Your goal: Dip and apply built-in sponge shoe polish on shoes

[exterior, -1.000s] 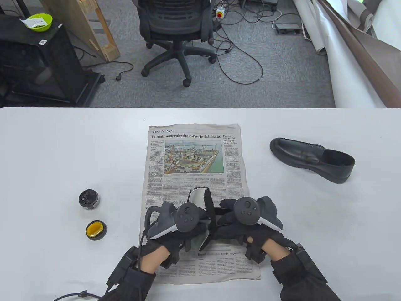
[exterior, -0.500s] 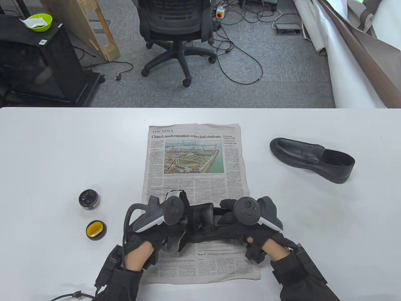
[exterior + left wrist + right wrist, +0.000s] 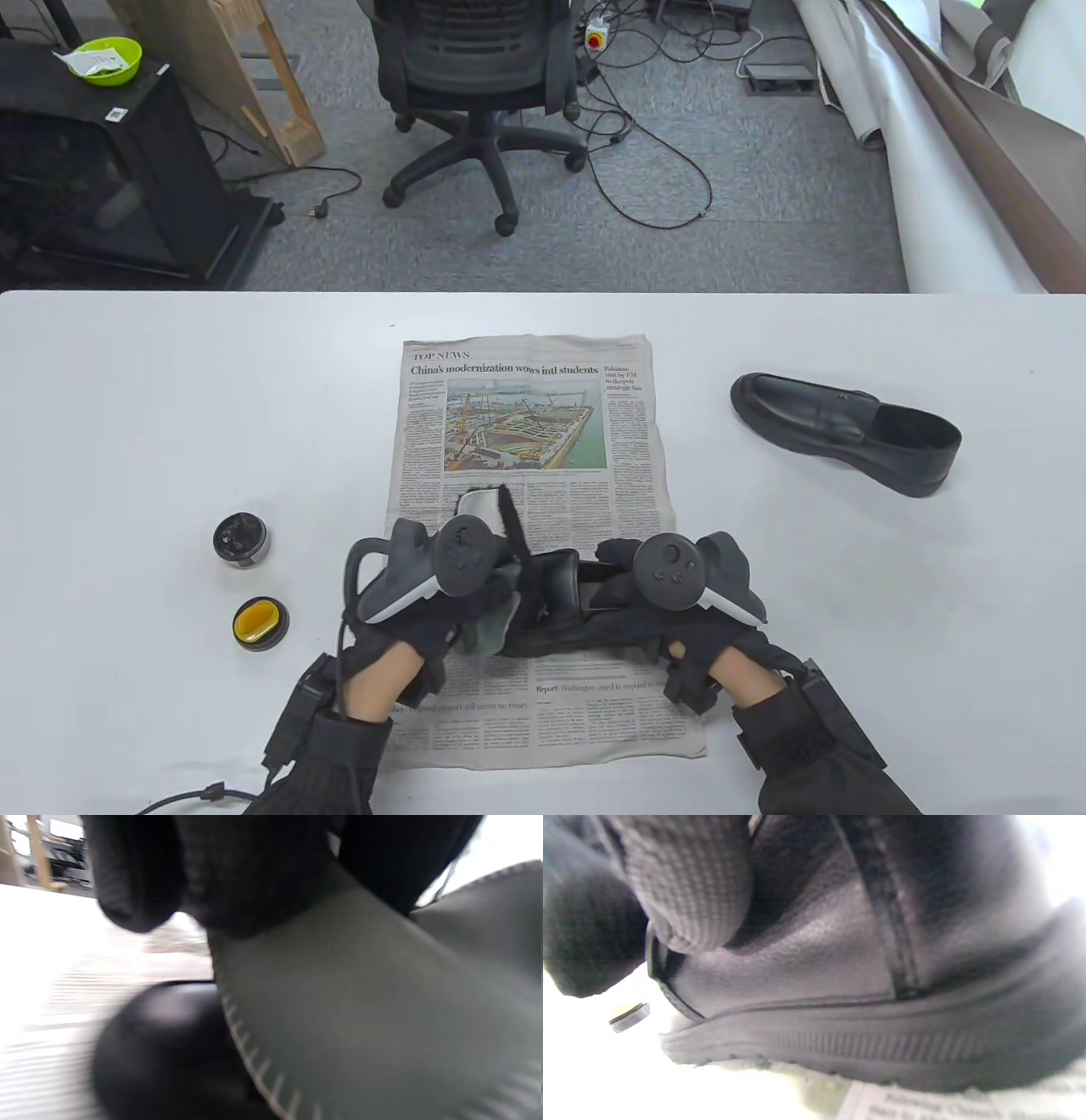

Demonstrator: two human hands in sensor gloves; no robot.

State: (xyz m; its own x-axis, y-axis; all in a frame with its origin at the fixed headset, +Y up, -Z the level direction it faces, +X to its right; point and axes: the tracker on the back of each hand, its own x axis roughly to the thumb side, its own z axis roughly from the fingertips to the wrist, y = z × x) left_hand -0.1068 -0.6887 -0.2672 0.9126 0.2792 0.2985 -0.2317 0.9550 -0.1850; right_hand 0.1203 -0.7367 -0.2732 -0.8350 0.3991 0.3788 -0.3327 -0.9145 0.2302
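Observation:
A black loafer lies across the newspaper, toe to the left. My left hand grips a grey-green polishing cloth with white stitching and a black fuzzy edge, and presses it on the toe end. In the left wrist view the cloth hangs from my fingers over the rounded toe. My right hand holds the loafer's heel end; the right wrist view shows its side and sole under my fingers. The open polish tin and its lid with a yellow sponge sit on the left.
A second black loafer lies on the white table at the right, toe pointing left. Beyond the table's far edge are an office chair, floor cables and a black cabinet.
My left hand has slid left along the loafer toward the toe, taking the cloth with it; the cloth's free flap now stands further left and up. My right hand has not moved.

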